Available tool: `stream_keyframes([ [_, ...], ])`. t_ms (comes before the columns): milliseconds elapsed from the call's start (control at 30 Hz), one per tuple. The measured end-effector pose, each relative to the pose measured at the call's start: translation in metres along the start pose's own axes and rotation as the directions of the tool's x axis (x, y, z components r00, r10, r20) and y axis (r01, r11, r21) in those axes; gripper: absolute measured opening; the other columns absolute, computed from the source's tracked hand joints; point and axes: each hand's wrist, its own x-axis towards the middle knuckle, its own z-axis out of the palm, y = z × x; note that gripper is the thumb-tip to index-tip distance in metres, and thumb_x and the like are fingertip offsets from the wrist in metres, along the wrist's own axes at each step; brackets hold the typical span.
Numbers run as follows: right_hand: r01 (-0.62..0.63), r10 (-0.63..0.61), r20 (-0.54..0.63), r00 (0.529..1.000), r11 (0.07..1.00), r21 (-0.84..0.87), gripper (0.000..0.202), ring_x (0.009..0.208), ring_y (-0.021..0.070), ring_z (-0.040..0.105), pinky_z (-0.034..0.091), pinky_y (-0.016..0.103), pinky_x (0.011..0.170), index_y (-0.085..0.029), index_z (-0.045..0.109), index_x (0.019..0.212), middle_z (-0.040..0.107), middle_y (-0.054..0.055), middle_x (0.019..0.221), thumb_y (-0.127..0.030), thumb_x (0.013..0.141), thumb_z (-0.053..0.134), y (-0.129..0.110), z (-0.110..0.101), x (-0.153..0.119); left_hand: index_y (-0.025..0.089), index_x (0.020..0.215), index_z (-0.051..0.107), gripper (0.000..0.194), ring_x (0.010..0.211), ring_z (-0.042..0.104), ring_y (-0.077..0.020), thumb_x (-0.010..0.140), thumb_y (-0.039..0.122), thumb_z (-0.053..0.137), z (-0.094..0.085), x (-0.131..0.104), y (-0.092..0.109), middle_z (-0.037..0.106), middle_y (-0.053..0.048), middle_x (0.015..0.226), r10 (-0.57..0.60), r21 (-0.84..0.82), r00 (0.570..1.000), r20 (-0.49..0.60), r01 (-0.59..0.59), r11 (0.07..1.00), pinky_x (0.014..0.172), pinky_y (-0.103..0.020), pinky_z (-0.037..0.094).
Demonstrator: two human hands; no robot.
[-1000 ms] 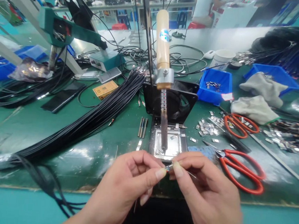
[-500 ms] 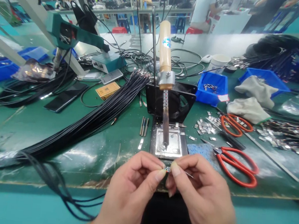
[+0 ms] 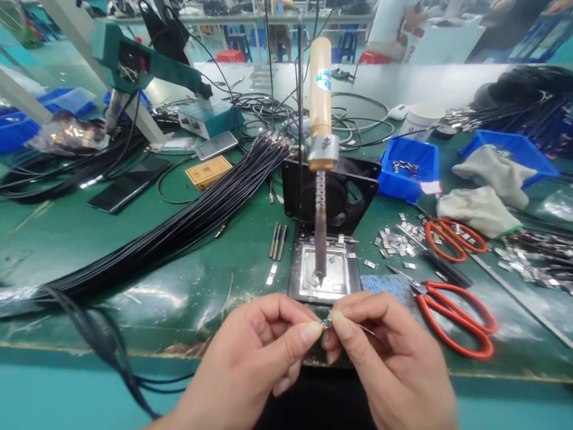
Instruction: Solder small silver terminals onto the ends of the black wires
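My left hand (image 3: 267,350) and my right hand (image 3: 384,364) meet in front of the soldering iron, thumb and fingers pinched. Between the fingertips shows a small metal connector (image 3: 326,323) with bits of coloured wire, mostly covered by the fingers. Out of my right fingers a thin wire-like piece (image 3: 369,331) points to the right; its kind is unclear. Just beyond the hands, a wooden-handled soldering iron (image 3: 321,91) hangs in a clamp, tip down over a metal tray (image 3: 303,287). Black cables (image 3: 104,349) droop over the table edge near my left forearm.
A thick bundle of black cables (image 3: 180,222) crosses the left side. Behind the iron stands a black fan (image 3: 299,189). To the right lie red-handled scissors (image 3: 481,339), loose metal connector shells (image 3: 389,243), a blue bin (image 3: 394,187) and gloves (image 3: 477,210). People sit farther back.
Both hands have shifted slightly right and stay pinched together at the connector. The coloured wires show less between the fingertips. The view has moved a little.
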Motion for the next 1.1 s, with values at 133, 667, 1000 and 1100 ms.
stream_keyframes([
  [133, 0.034, -0.034, 0.011, 0.999, 0.999, -0.015, 0.008, 0.07, 0.0091, 0.067, 0.059, 0.02, 0.064, -0.024, 0.065, 0.093, 0.065, -0.002, 0.086, -0.019, 0.099, 0.065, 0.0001, -0.0027, 0.0001, 0.013, 0.082, 0.069, 0.021, 0.05, 0.037, -0.0041, 0.091, 0.031, 0.077, -0.0025, 0.0005, 0.0031, 0.067, 0.0, 0.071, -0.038, -0.005, 0.999, 0.024, 0.038, 0.999, 0.044, -0.018, 0.025],
  [667, -0.09, 0.09, 0.052, 0.995, 0.996, 0.004, 0.013, 0.064, 0.0085, 0.065, 0.057, 0.018, 0.06, -0.021, 0.064, 0.086, 0.067, -0.002, 0.077, -0.027, 0.098, 0.067, -0.0054, -0.0045, 0.0016, 0.013, 0.079, 0.068, 0.023, 0.054, 0.034, -0.0057, 0.088, 0.03, 0.079, -0.0039, 0.0037, 0.005, 0.066, -0.002, 0.075, -0.044, 0.001, 0.998, 0.048, 0.044, 0.999, 0.047, -0.021, 0.021],
  [1000, -0.153, 0.154, 0.01, 0.988, 0.986, -0.062, 0.014, 0.061, 0.0094, 0.066, 0.057, 0.019, 0.059, -0.022, 0.065, 0.085, 0.069, -0.002, 0.072, -0.03, 0.096, 0.069, -0.0044, -0.0055, 0.0006, 0.014, 0.072, 0.064, 0.025, 0.049, 0.03, -0.004, 0.086, 0.026, 0.079, 0.0001, 0.0075, 0.0046, 0.062, 0.001, 0.069, -0.071, -0.04, 0.998, -0.003, 0.07, 0.997, 0.045, -0.021, 0.018],
  [1100, -0.147, 0.147, -0.013, 0.989, 0.987, -0.065, 0.013, 0.059, 0.0101, 0.066, 0.057, 0.019, 0.057, -0.022, 0.066, 0.085, 0.069, -0.002, 0.069, -0.028, 0.096, 0.069, -0.0047, -0.0034, 0.0024, 0.014, 0.072, 0.064, 0.024, 0.048, 0.031, -0.0038, 0.085, 0.025, 0.08, 0.0006, 0.0094, 0.0055, 0.06, 0.002, 0.066, -0.074, -0.061, 0.997, -0.016, 0.073, 0.995, 0.045, -0.021, 0.019],
])
